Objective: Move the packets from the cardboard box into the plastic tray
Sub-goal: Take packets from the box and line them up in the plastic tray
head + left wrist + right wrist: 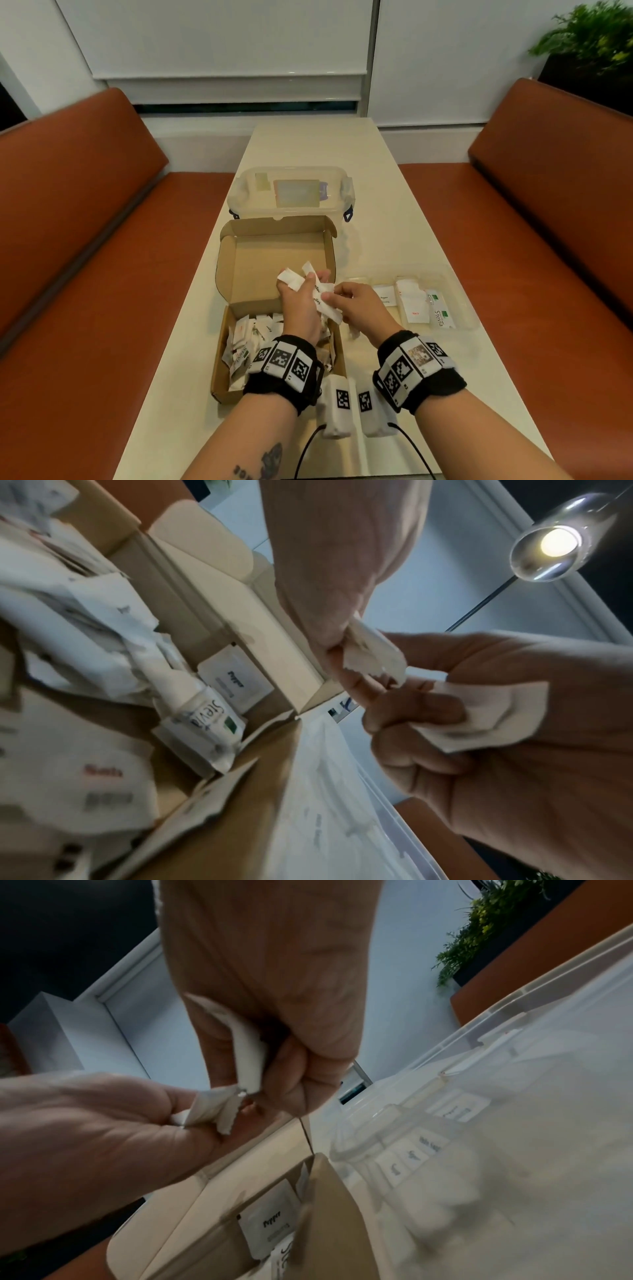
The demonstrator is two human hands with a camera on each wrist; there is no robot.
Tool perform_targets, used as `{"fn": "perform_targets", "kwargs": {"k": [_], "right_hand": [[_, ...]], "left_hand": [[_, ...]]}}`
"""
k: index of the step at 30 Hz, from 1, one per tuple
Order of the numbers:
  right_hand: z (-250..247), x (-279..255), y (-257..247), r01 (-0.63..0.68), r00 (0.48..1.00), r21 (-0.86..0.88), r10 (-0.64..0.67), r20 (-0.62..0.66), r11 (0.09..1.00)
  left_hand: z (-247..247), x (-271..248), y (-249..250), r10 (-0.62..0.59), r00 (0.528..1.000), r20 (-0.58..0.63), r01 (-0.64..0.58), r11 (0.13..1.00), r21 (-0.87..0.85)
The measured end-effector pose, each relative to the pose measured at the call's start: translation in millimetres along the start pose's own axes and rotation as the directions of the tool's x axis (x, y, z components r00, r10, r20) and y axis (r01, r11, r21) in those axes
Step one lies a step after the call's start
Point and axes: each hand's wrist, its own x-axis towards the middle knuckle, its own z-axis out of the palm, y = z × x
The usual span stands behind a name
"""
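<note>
Fingers [325,297] around "Sugar" packets [323,301]

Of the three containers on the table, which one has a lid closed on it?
The clear lidded tub at the far end. The cardboard box stands with its flap up, and the plastic tray on the right is open-topped with packets in it.
</note>
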Motion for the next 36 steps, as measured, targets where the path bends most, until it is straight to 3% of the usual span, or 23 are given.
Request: {"fn": "perform_targets", "kwargs": {"k": [7,13,17,22,28,32,36], "right_hand": [[-13.5,2.8,8.3,0.044,0.992,0.027,-0.040,-0.122,0.999],[-31.8,5.3,13.9,-0.006,0.982,0.009,0.007,-0.187,1.000],[-51.5,13.1,11.8,-0.030,0.959,0.040,0.040,-0.279,0.999],[-60.3,23.9,0.3,-0.015,0.983,0.014,0.018,-0.181,1.000],[-69.1,29.4,5.7,-0.004,0.987,-0.039,-0.003,-0.162,0.999],[-78.4,31.9,9.1,0.028,0.950,0.043,-0.014,-0.311,0.999],[-88.3,31.1,17.4,0.011,0.897,0.188,0.073,-0.436,0.982]], "left_hand": [[11.9,-6.0,-7.7,-0.047,0.990,0.131,0.034,0.994,0.101],[19.0,-5.2,-14.7,-0.134,0.987,0.094,0.129,0.990,0.058],[21.3,-4.6,-18.2,-0.198,0.973,0.118,0.180,0.972,0.152],[30.2,-8.6,-24.7,-0.252,0.944,0.216,0.163,0.919,0.358],[34.9,-7.2,-23.5,-0.230,0.955,0.189,0.157,0.928,0.339],[34.8,-7.4,-23.6,-0.238,0.961,0.137,0.191,0.937,0.292],[35.0,-9.2,-25.9,-0.225,0.963,0.150,0.180,0.947,0.265]]}}
